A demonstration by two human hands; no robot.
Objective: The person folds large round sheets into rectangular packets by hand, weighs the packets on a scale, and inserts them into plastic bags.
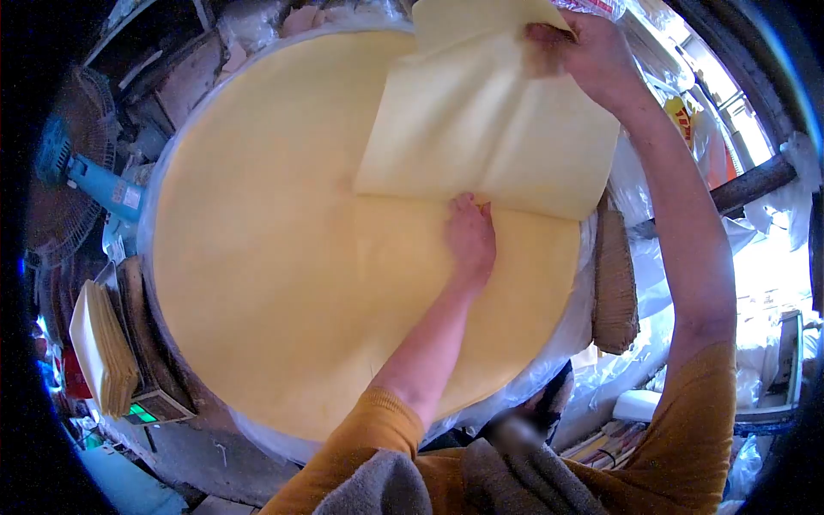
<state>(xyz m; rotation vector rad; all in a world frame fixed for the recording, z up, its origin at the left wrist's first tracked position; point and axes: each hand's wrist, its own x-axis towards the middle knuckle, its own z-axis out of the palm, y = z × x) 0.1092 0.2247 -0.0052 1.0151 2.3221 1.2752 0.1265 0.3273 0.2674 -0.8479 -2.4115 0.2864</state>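
"Standing at the far left is a fan, its body blue, its grille dark."

"And below it?"

"A stack of folded yellow sheets, tilted, next to a device with a lit green display."

"Moving right, what fills the middle?"

"A wide, round, yellow surface, with clear plastic around its rim. Over its upper right part lies the pale sheet, creased, its top running out of view."

"Where is the left hand?"

"The left hand is at the sheet's lower edge, thumb and fingertips closed on it, the forearm reaching across the round surface."

"And the other one?"

"Farther right and higher, the right hand has its fingers curled against the upper part of the sheet. They are blurred, so I cannot tell whether they grip it."

"Anything past that?"

"A brown, ridged bundle is just beside the round surface's right rim, and beyond it a dark bar slants up toward bright light."
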